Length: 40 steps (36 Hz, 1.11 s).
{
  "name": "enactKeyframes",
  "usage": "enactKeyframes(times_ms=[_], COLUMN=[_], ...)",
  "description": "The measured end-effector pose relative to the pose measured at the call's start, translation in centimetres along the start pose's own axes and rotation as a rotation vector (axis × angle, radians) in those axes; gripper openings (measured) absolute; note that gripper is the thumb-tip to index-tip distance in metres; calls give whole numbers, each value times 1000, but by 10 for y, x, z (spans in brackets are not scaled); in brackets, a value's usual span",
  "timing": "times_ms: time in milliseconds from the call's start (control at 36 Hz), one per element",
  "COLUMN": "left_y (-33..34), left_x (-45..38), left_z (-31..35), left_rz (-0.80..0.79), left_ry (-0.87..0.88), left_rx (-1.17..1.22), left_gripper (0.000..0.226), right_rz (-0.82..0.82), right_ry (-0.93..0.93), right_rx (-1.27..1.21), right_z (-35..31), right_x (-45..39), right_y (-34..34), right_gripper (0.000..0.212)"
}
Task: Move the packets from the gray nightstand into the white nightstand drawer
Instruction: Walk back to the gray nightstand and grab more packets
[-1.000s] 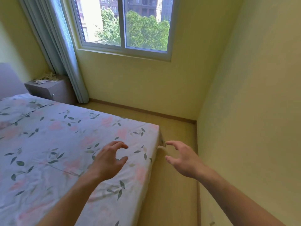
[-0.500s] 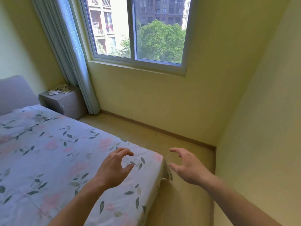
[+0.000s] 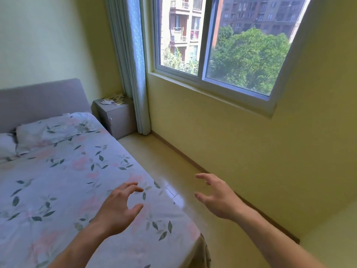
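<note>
Left hand (image 3: pixel 117 207) at lower centre: fingers spread and curled, empty, above the bed (image 3: pixel 63 180) corner. Right hand (image 3: pixel 218 198) beside it: open, empty, over the floor strip (image 3: pixel 164 163). That strip runs clear between the bed edge and the window wall to the gray nightstand (image 3: pixel 117 117) at centre frame. Packets (image 3: pixel 113 100) lie scattered on its top; print illegible.

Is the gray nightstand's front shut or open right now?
Shut: the gray nightstand front sits flush with its body, no gap showing. The packets lie on top.
</note>
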State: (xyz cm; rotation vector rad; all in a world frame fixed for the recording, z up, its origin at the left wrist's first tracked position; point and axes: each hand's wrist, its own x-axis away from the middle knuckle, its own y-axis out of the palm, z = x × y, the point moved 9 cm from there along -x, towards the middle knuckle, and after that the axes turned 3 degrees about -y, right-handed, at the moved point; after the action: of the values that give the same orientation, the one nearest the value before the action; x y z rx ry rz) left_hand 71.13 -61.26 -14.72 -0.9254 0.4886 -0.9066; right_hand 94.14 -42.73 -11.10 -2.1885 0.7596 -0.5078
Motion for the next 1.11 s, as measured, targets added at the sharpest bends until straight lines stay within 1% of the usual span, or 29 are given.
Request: enactKeyframes(times_ms=[139,222,306,417,528,611,722,833,944,1111], left_y=[32,50,66,90,124,142,150,144,123,79], left_x=[-95,-160,-217,-284,-349,-392,-439,-467,-469,-452], left_z=[37,79,133,200,230,233,224,206,170,98], left_rz=[-14,-23,-42,-59,-85,-87,-50,-1,65,228], left_ry=[-24,14,59,130,131,63,-69,-189,-341,-607], left_rx=[51,60,80,110,70,45,51,43,15,40], left_gripper=[36,38,37,35,36,36,34,34,37,34], right_rz=[-3,5,44,36,2,-57,-123,-199,-321,-463], right_ry=[3,-9,24,22,8,-14,-55,-99,-213,-422], right_rx=[-3,22,12,16,4,5,13,20,70,63], right_z=[44,73,104,140,179,206,237,248,220,133], right_x=[-64,-98,-130,-183,-250,-300,-368,-439,-508,-590], right_y=[-54,-93,-137,-177,-202,-215,-232,-237,-213,-154], right_gripper=[61,59,58,57,56,56,56,55,57,56])
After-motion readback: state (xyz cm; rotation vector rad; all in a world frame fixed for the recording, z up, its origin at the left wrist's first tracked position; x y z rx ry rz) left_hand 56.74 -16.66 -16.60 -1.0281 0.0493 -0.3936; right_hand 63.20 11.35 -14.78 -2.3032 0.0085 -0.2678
